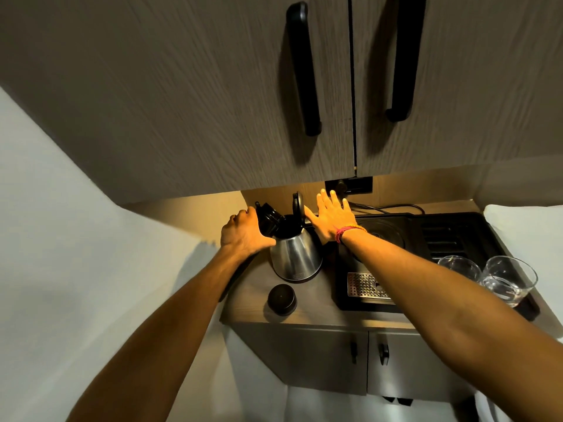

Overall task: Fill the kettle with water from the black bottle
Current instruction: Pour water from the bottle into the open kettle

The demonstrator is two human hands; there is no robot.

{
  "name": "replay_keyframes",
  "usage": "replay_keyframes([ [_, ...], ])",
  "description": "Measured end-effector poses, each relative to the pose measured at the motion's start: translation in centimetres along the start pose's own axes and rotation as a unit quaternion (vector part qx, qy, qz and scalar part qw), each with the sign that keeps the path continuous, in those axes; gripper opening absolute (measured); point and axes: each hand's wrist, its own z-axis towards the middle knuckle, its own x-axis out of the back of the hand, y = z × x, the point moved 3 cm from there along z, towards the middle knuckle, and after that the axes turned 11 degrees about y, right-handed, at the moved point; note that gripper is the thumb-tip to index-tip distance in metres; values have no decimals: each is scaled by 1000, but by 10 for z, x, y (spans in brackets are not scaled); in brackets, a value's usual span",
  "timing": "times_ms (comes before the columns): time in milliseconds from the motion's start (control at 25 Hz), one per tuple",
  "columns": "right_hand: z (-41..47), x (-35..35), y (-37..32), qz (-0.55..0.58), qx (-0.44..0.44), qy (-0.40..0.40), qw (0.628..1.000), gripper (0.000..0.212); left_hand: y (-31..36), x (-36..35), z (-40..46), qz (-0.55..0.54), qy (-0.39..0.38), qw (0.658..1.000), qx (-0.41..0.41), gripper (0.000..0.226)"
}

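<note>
- Between the two hands stands the steel kettle point(295, 258) on the wooden table point(249, 303), its hinged lid point(298, 204) flipped up and upright at the back.
- Left hand point(243, 234) is wrapped around the black bottle point(269, 222), which is tipped with its mouth over the open top of the kettle; whether water is flowing cannot be told.
- Right hand point(330, 219) is flat with fingers spread, its thumb side against the raised lid and the kettle's back edge; a red thread band point(345, 233) circles the wrist.
- Nearer than the left hand, in front of the kettle, a round black cap point(281, 298) lies on the table, apart from the kettle.
- Under and beyond the right forearm sits a black tray point(451, 236) with a perforated metal grate point(364, 284).
- Right of that forearm, two clear glasses point(484, 277) stand side by side on the tray.
- Above both hands hang wooden cupboard doors with black handles point(304, 68).
</note>
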Motion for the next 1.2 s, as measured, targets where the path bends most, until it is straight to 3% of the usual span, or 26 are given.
replay_keyframes([
  [120,2,1,-2,4,-3,3,1000,79,-10,-6,-11,-149,38,984,84,90],
  [240,3,2,-1,-3,-2,-1,1000,78,-28,-21,-28,-307,68,922,227,67],
  [320,3,0,-1,-30,21,-12,999,73,-35,-30,-42,-363,91,879,294,68],
  [440,3,-2,-3,-75,59,-31,995,65,-38,-39,-53,-390,123,858,311,81],
  [600,5,-5,-4,-66,50,-41,996,62,-48,-42,-59,-415,125,842,321,81],
  [760,5,-7,-5,-113,89,-36,989,65,-55,-30,-51,-412,125,853,293,102],
  [840,4,-6,-6,-114,87,-29,989,63,-55,-15,-48,-318,184,899,240,109],
  [880,4,-6,-7,-125,97,-24,987,64,-52,-8,-49,-233,228,928,180,104],
  [960,4,-7,-6,-137,108,-18,984,65,-27,-5,-57,-70,275,958,-43,80],
  [1040,4,-6,-5,-117,88,-15,989,64,3,-31,-79,-6,179,956,-234,59],
  [1080,5,-6,-5,-116,86,-18,989,63,12,-50,-93,-14,82,966,-243,54],
  [1200,3,-8,-5,-116,82,-22,990,65,18,-103,-132,-45,-190,974,-113,69],
])
